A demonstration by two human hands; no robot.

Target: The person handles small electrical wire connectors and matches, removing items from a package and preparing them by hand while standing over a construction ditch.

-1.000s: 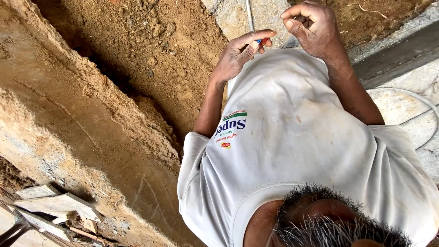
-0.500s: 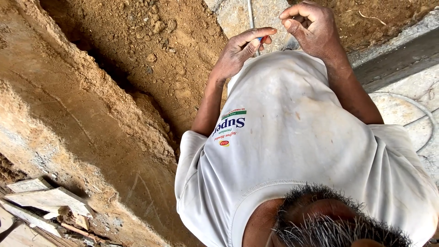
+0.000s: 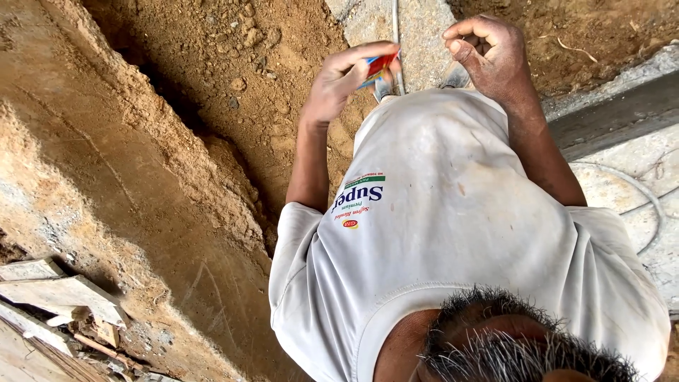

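**Head view.** The camera looks down the wearer's own chest to both raised hands.

- The left hand (image 3: 345, 83) pinches a small flat packet (image 3: 379, 65) between thumb and fingertips. It is held in the air just above the hem of the white T-shirt (image 3: 460, 233), and just beside a thin grey rod (image 3: 396, 28) that runs over a pale stone slab (image 3: 424, 20).
- The right hand (image 3: 489, 56) is near the left but apart from it. Its fingers are curled inward toward the thumb, and whether they close on anything cannot be told.

**Hazards (judgement).**
- The packet is held only by a light fingertip pinch, so it could slip.
- It would then fall into the loose brown soil (image 3: 233, 49), or into the shaded trench (image 3: 212, 141) left of the forearm. It would be hard to see among the clods there.
- The cut earth bank (image 3: 106, 184) looks crumbly, so weight near its edge might shed soil.

**Packages and labels.**
- The packet is rectangular and glossy, red with a blue end. Its print is too small to make out.
- The shirt carries a chest logo (image 3: 357, 201), seen upside down. It has dark blue lettering under a green bar and a small orange-red oval beside it.

**Surroundings.**
- Broken wooden scraps (image 3: 60, 297) lie at the lower left.
- A dark beam (image 3: 615, 113) and a grey concrete surface (image 3: 622, 194) marked with a curved line lie at the right.
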